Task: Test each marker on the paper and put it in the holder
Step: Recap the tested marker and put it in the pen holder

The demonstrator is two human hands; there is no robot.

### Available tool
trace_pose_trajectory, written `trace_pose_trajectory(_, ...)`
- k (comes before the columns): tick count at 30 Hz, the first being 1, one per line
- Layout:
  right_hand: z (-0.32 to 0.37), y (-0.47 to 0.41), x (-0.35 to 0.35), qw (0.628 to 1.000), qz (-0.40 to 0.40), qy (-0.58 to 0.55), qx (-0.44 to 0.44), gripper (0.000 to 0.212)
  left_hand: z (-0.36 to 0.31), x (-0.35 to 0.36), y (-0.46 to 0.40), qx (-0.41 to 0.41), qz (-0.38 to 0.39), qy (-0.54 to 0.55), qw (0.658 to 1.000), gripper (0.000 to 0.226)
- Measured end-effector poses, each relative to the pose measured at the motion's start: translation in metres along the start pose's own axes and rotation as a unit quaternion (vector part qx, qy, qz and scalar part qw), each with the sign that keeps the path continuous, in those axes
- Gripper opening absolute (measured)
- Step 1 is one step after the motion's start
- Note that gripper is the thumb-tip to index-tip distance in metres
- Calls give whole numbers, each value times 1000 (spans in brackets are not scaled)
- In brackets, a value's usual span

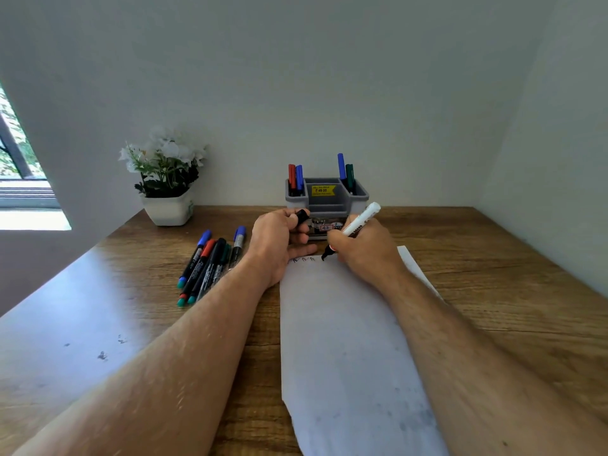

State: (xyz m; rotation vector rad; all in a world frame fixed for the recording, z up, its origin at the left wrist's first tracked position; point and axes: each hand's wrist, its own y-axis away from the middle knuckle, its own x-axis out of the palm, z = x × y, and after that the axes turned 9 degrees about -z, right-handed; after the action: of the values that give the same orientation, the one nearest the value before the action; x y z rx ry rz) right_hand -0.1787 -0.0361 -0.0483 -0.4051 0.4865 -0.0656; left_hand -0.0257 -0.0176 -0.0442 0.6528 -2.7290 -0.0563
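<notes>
1. Head view: a person's right hand (363,246) grips a white marker (357,227), fingers curled round the barrel, its black tip touching the far end of a sheet of paper (345,340) just beside a few small scribbles (304,260).
2. The left hand (279,240) rests at the paper's far left corner, thumb and forefinger pinching a black cap (302,214), the lower fingers lying on the sheet.
3. A grey holder (358,195) stands against the wall just beyond both hands; a red and a blue marker (295,179) stand upright in its left compartment, a blue and a green marker (345,169) in its right.
4. A loose bunch of capped markers (210,263) lies on the wooden table (510,291) left of the left forearm.
5. A potted white flower (166,172) sits at the back left, near the wall.
</notes>
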Motion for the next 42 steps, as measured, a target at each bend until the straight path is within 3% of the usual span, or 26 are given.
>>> trace_pose_trajectory(12, 1, 1, 0, 1000, 6, -9, 8, 17, 1, 0, -3, -2, 1, -3, 1000, 29)
trace_pose_trajectory(23, -3, -3, -1, 997, -52, -25, 45, 19, 0, 0, -2, -6, 3, -1, 1000, 28)
trace_pose_trajectory(29, 7, -8, -9, 971, -112, -194, 82, 12, -3, 1, 4, 35, 42, 23, 998, 29)
trace_pose_trajectory(37, 18, -9, -20, 901, -118, -403, 110, 19, -16, 2, 9, 96, 38, 112, 988, 35)
trace_pose_trajectory(40, 20, -8, -21, 881, -100, -450, 109, 11, -17, 2, 9, 104, 25, 99, 989, 36)
trace_pose_trajectory(42, 19, -8, -19, 878, -82, -461, 105, 21, -17, 2, 9, 108, 24, 71, 991, 37)
